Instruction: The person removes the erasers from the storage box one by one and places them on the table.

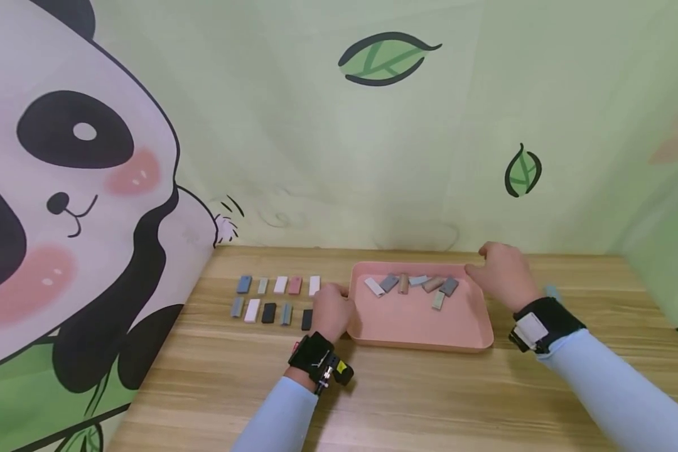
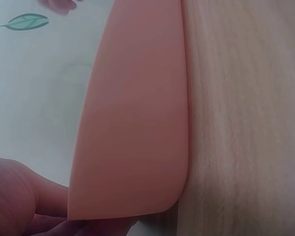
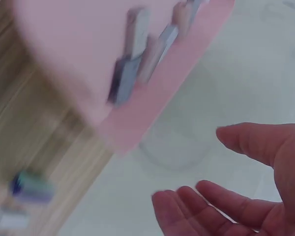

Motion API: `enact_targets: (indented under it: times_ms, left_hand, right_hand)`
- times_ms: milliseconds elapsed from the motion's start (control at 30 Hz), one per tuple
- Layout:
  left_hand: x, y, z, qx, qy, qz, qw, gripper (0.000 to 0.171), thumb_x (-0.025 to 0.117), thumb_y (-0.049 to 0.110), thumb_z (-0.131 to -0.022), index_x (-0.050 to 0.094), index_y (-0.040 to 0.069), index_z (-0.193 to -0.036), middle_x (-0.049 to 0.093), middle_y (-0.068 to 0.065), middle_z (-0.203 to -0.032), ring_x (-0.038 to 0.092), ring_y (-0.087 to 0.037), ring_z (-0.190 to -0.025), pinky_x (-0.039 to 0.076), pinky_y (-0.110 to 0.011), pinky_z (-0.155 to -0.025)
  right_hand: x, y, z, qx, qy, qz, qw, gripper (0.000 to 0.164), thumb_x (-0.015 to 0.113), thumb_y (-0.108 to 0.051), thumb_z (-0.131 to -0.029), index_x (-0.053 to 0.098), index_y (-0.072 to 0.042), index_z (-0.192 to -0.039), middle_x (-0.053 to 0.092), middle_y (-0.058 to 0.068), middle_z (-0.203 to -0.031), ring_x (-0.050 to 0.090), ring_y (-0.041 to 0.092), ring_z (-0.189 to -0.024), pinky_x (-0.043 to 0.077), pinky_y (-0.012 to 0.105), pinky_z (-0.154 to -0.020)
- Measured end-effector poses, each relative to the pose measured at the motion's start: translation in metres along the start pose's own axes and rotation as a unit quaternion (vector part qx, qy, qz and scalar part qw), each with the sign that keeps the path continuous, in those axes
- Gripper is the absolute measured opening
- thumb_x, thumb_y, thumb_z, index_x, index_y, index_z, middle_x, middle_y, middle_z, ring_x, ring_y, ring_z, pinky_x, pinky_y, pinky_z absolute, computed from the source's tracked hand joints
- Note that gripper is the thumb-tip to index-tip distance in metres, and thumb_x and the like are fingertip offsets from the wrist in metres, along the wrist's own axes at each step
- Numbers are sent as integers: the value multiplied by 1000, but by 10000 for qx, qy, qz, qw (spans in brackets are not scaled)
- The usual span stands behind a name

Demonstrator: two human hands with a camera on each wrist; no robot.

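Behind your work is a pale green wall point(image 1: 328, 138) with a big panda point(image 1: 96, 188) and leaves on it. In front of it is the wood table point(image 1: 429, 395), a flat place that holds everything up.

On the table in front of you, between your two hands, is the pink tray point(image 1: 418, 333). Its sides turn up, which likely helps stop loose things from sliding off.

Your right hand point(image 1: 505, 273) is by the far right corner of the tray. The right wrist view shows your thumb and fingers wide apart with nothing between them. Spread like that, they leave room for the tray's edge.

Your left hand point(image 1: 332, 311) is curled on the tray's left edge, pinching it. The edge is thin, so it is probably the easiest part to grip, and holding it there leaves the inside free.

Inside the tray, small blocks lie every which way, most of them near the far side. A pale green block point(image 1: 437, 300) sits a bit closer to you.

Left of the tray, more blocks make two neat rows, with gaps that make each one easy to see. A black block point(image 1: 307, 319) is just beside your left hand.
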State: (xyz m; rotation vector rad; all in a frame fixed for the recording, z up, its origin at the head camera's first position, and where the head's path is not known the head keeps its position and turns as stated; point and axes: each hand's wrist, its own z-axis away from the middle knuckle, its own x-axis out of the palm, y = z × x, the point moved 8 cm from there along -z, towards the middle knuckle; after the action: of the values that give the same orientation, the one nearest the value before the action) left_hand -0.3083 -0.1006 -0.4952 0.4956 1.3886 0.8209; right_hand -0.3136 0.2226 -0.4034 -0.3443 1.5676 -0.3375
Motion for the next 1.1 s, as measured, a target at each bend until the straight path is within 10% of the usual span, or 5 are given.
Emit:
enact_targets:
  times_ms: [333,667,1100]
  left_hand:
    - [2,-4,-1,23,26,0,10000,20,59,10,-81,71,7,-96,65,-8,-93,59,-20,-77,44,-26,-56]
    - [0,-2,-2,53,22,26,10000,17,60,9,-80,72,7,-92,64,-8,-86,58,-19,-69,42,-26,-50]
    - [0,-3,-1,-145,-86,109,9998,20,60,10,-82,70,7,-99,64,-7,-94,59,-20,-77,45,-25,-56]
  right_hand:
    - [52,-21,-11,386,-746,-135,9964,35,58,-38,-83,55,-8,-65,42,3,-62,45,17,-51,32,28,-43]
    - [70,-31,-15,523,-944,66,9941,26,67,-18,-72,51,-11,-54,37,-2,-55,40,16,-50,33,27,-45]
    - [82,-30,-24,553,-1118,345,9916,36,72,-37,-73,61,-10,-51,49,1,-59,45,19,-58,38,28,-54]
